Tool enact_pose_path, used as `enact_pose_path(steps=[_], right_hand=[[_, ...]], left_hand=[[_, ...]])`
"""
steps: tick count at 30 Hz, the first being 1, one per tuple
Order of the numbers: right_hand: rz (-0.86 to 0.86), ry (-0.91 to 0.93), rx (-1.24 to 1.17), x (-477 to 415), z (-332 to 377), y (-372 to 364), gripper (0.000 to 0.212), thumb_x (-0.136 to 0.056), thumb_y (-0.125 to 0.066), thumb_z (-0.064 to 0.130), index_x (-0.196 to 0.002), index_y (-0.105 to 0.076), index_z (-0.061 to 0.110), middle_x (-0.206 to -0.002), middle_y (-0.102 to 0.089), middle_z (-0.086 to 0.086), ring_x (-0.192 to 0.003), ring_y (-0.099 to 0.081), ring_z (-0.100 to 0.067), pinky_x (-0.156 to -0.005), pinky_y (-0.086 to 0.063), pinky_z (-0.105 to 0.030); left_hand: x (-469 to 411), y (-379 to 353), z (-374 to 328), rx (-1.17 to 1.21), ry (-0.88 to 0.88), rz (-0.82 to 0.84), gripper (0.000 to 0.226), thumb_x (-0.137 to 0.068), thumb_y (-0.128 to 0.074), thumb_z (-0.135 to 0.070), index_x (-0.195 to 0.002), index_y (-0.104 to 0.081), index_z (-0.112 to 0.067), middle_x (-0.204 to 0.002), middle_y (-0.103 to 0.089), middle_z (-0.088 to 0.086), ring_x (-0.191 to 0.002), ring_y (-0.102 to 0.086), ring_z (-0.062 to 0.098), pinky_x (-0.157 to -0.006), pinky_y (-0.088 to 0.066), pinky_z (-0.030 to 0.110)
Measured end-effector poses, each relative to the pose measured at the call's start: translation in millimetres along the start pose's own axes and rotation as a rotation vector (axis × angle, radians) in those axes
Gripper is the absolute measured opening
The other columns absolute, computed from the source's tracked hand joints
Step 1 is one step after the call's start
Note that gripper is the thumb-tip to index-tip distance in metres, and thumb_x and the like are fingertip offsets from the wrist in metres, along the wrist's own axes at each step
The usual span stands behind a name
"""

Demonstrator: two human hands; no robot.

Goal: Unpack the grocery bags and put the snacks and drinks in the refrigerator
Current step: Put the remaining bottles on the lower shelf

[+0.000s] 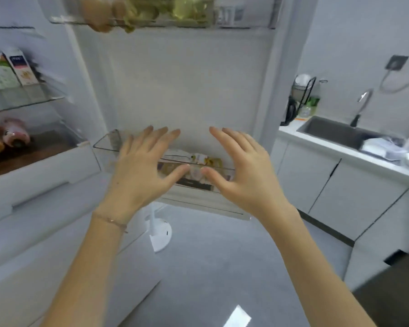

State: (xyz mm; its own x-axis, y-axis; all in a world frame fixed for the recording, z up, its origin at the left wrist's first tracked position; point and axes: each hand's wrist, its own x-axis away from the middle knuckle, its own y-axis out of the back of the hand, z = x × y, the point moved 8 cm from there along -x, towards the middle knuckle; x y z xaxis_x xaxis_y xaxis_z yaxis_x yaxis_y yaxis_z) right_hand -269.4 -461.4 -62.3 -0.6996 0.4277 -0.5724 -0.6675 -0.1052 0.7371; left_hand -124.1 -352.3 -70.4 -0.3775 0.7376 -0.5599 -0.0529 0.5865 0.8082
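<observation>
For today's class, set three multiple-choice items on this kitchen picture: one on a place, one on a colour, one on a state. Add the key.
1. Where do the cartons stand?
A on the floor
B on a glass shelf
C on the counter

2. What colour are the cabinets under the sink?
A white
B black
C red

3. How are the left hand and the right hand?
A both gripping a bottle
B both open, holding nothing
C both in fists

Key:
1 B, the cartons stand side by side on the shelf at the left.
2 A, their fronts are plainly white.
3 B, the fingers are straight and spread.
</observation>
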Motion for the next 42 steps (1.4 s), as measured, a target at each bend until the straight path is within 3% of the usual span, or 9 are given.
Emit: enact_pose_path(steps=[7, 16, 21, 31, 33, 38, 42], right_hand=[[-0.131, -0.214, 0.124, 66, -95, 94, 0.071, -0.085, -0.053, 0.059, -0.148, -0.031, 0.036, -0.149, -0.039, 0.010, -0.143, -0.028, -0.017, -0.112, -0.030, -0.047], [-0.230, -0.628, 0.386, 160, -220, 206, 0.073, -0.086, -0.058, 0.057, -0.149, -0.025, 0.040, -0.155, -0.031, 0.008, -0.145, -0.021, -0.017, -0.118, -0.020, -0.045], [-0.263, -0.822, 0.474, 201, -279, 250, 0.073, -0.086, -0.056, 0.058, -0.149, -0.023, 0.042, -0.156, -0.026, 0.010, -0.146, -0.017, -0.015, -0.118, -0.016, -0.044], [-0.385, -1.101, 0.614, 300, -377, 317, 0.068, -0.083, -0.051, 0.063, -0.145, -0.033, 0.041, -0.151, -0.035, 0.011, -0.142, -0.026, -0.017, -0.115, -0.024, -0.045], [-0.396, -1.130, 0.622, 317, -405, 329, 0.070, -0.080, -0.047, 0.065, -0.144, -0.034, 0.039, -0.150, -0.038, 0.011, -0.141, -0.028, -0.018, -0.113, -0.027, -0.047], [-0.397, -1.176, 0.623, 359, -481, 365, 0.063, -0.084, -0.056, 0.058, -0.141, -0.039, 0.037, -0.145, -0.042, 0.012, -0.137, -0.033, -0.015, -0.112, -0.029, -0.044], [-0.319, -1.206, 0.605, 386, -548, 391, 0.063, -0.084, -0.056, 0.059, -0.141, -0.040, 0.036, -0.145, -0.042, 0.012, -0.135, -0.034, -0.017, -0.111, -0.030, -0.043]], left_hand=[[-33, -40, -138, 0.213, -0.298, 0.048, 0.070, -0.085, -0.045, -0.067, -0.143, -0.043, -0.028, -0.146, -0.046, -0.002, -0.139, -0.037, 0.021, -0.111, -0.034, 0.048], [-77, -129, -324, 0.402, -0.646, 0.186, 0.074, -0.086, -0.038, -0.069, -0.147, -0.037, -0.027, -0.152, -0.039, -0.002, -0.145, -0.025, 0.020, -0.118, -0.024, 0.044], [-103, -184, -398, 0.420, -0.716, 0.231, 0.079, -0.082, -0.028, -0.075, -0.148, -0.033, -0.032, -0.154, -0.035, -0.002, -0.146, -0.019, 0.020, -0.120, -0.012, 0.044], [-109, -280, -552, 0.505, -0.898, 0.352, 0.078, -0.083, -0.024, -0.078, -0.149, -0.028, -0.037, -0.153, -0.034, -0.005, -0.147, -0.016, 0.020, -0.120, 0.000, 0.050], [-108, -302, -587, 0.515, -0.924, 0.384, 0.077, -0.083, -0.026, -0.078, -0.148, -0.029, -0.037, -0.152, -0.036, -0.005, -0.146, -0.018, 0.020, -0.119, -0.001, 0.049], [-107, -353, -679, 0.529, -0.965, 0.431, 0.078, -0.081, -0.026, -0.077, -0.147, -0.032, -0.036, -0.151, -0.038, -0.005, -0.145, -0.021, 0.021, -0.119, -0.005, 0.050], [-111, -388, -748, 0.520, -0.944, 0.457, 0.081, -0.079, -0.021, -0.078, -0.148, -0.032, -0.035, -0.151, -0.037, -0.005, -0.145, -0.021, 0.021, -0.118, -0.008, 0.049]])
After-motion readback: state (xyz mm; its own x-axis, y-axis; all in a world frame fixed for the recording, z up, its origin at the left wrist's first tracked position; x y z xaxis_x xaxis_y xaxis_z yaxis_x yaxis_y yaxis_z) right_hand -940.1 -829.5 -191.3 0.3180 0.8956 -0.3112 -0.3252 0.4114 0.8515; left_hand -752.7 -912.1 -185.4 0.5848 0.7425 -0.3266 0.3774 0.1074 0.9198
